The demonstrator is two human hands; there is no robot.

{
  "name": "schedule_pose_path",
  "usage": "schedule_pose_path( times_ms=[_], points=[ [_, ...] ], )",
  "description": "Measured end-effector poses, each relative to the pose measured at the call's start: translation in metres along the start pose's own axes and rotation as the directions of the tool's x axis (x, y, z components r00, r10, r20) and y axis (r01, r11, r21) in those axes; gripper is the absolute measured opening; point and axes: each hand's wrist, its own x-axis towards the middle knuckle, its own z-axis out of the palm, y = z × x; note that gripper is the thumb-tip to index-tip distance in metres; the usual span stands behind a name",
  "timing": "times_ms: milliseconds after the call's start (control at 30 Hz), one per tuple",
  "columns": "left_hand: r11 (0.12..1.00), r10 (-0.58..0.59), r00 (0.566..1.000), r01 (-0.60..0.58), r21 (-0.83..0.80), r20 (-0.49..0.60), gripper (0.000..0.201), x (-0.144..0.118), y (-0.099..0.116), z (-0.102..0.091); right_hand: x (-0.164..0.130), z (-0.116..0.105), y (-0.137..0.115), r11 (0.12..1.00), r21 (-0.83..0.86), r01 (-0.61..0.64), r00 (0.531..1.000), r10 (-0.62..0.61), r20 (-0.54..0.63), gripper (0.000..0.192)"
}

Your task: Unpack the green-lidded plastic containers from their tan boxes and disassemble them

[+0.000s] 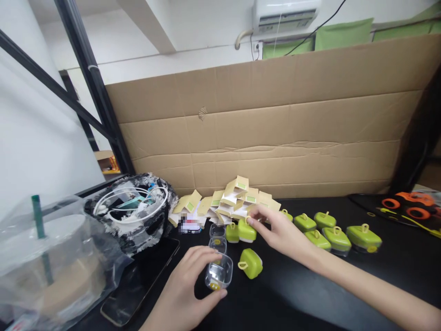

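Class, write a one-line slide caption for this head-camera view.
Left hand grips a clear case; right hand touches a green lid.

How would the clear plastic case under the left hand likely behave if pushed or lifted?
The clear case looks thin-walled and seemingly empty, so probably light and stiff. Its glossy shell on the smooth black table may slide easily. The left hand spans it with fingertips, so it is likely easy to lift.

Worktop (379, 276): bare black stretch at front right, open for passage. Rear blocked by cardboard wall (275, 133), with heap of small cartons (227, 202) at its foot. Row of green cases (330, 232) crosses centre right. Left side crowded: bagged cup (48, 257), black bag of cables (132, 211), tablet (141, 280).
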Motion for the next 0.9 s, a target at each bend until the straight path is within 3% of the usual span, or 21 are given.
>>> schedule_pose_path(
  times_ms=[133, 300, 500, 733, 900],
  points=[
    [0.989, 0.021, 1.000, -0.021, 0.147, 0.002, 0.018, -0.004, -0.009, 0.009, -0.003, 0.011, 0.020, 0.985, -0.172, 0.032, 0.994, -0.013, 0.110, 0.013],
    [0.974, 0.027, 1.000, -0.028, 0.224, 0.004, 0.005, -0.006, -0.012, 0.014, 0.000, 0.013, 0.014, 0.994, -0.090, 0.055, 0.997, -0.051, 0.054, 0.012],
    [0.991, -0.003, 0.996, -0.009, 0.132, 0.089, 0.009, -0.005, -0.010, 0.011, -0.004, 0.027, 0.001, 0.997, 0.002, 0.075, 0.995, -0.075, 0.070, 0.009],
    [0.998, 0.026, 0.984, -0.036, 0.055, 0.177, 0.008, 0.002, -0.008, 0.007, -0.006, 0.044, 0.009, 0.997, -0.082, 0.009, 0.987, 0.005, 0.163, 0.012],
    [1.000, 0.022, 0.985, -0.022, -0.003, 0.169, 0.008, 0.008, -0.010, 0.009, -0.002, 0.018, 0.008, 0.991, -0.133, 0.025, 0.989, -0.005, 0.147, 0.014]
  ],
)
